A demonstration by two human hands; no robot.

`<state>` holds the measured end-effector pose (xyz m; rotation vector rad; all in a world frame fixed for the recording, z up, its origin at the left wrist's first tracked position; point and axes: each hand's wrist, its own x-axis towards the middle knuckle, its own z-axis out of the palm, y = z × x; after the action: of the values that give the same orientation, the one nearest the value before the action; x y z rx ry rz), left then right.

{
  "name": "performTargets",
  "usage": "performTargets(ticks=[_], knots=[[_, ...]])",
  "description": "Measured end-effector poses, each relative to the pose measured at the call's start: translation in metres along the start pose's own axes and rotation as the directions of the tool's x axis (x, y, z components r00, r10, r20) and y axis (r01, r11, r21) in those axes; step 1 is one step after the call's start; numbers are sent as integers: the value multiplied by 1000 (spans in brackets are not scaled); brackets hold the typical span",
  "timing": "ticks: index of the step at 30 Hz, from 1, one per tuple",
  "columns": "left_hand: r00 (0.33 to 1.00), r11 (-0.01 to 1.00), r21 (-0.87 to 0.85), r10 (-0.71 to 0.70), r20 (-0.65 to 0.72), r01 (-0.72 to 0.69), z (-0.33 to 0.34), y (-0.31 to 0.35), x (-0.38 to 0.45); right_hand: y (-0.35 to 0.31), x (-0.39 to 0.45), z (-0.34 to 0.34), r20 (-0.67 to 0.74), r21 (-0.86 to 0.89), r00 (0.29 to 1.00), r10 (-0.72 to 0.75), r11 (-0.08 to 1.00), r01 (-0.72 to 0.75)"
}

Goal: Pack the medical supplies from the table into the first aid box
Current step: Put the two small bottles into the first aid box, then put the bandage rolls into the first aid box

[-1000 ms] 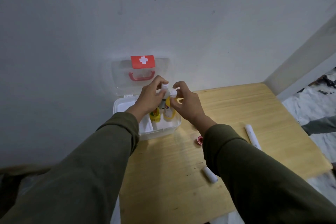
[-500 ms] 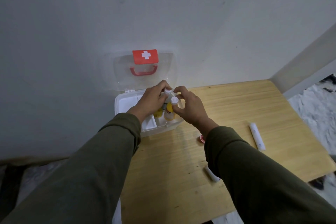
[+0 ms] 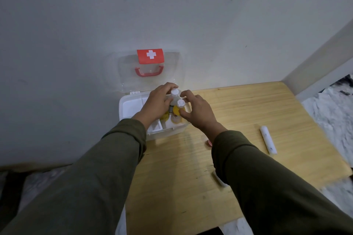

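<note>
The white roll (image 3: pixel 219 178) and the red object (image 3: pixel 209 142) are mostly hidden by the right sleeve (image 3: pixel 267 177); the bottle labels are unreadable.

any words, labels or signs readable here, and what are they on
No words or numbers can be read.
White cross sign, no lettering: on the red label of the first aid box lid.
Yellow labels on the two bottles in the box: too blurred and hidden by the hands to read.

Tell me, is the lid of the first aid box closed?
No, the clear lid stands open against the wall above the first aid box, while both hands work on bottles inside.
</note>
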<state>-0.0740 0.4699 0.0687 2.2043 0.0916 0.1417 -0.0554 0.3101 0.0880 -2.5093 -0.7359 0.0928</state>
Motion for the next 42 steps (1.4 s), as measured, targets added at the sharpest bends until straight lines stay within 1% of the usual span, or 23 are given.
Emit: performTargets(ticks=[5, 14, 18, 22, 29, 32, 34, 36, 40, 42], knots=[[999, 999, -8, -40, -5, 40, 1, 2, -7, 2, -5, -5, 41, -99, 999, -4, 995, 8], [995, 998, 5, -57, -85, 58, -6, 16, -15, 3, -11, -35, -22, -133, 999, -31, 991, 28], [992, 999, -13, -36, -120, 34, -6, 38, -17, 9, -19, -53, -66, -174, 998, -17, 985, 6], [988, 1000, -14, 25, -149, -27, 3, 63, -17, 20, -31, -74, -122, -194, 993, -10, 981, -14], [979, 993, -24, 106, -176, -112, 35, 109, -17, 59, -53, -116, -164, -211, 986, 19, 976, -54], [975, 992, -25, 116, -189, -123, 59, 129, -15, 83, -60, -130, -176, -216, 984, 32, 974, -70], [977, 994, -38, 96, -189, -105, 79, 140, -14, 101, -67, -137, -155, -208, 988, 27, 976, -60], [983, 997, -51, 45, -178, -55, 103, 150, -15, 121, -75, -144, -108, -188, 994, 28, 981, -48], [987, 995, -58, -88, -137, 80, 157, 162, -19, 166, -88, -156, -51, -177, 997, 55, 982, -63], [975, 982, -46, -186, -124, 181, 181, 164, -22, 187, -92, -158, -13, -178, 998, 62, 982, -63]])
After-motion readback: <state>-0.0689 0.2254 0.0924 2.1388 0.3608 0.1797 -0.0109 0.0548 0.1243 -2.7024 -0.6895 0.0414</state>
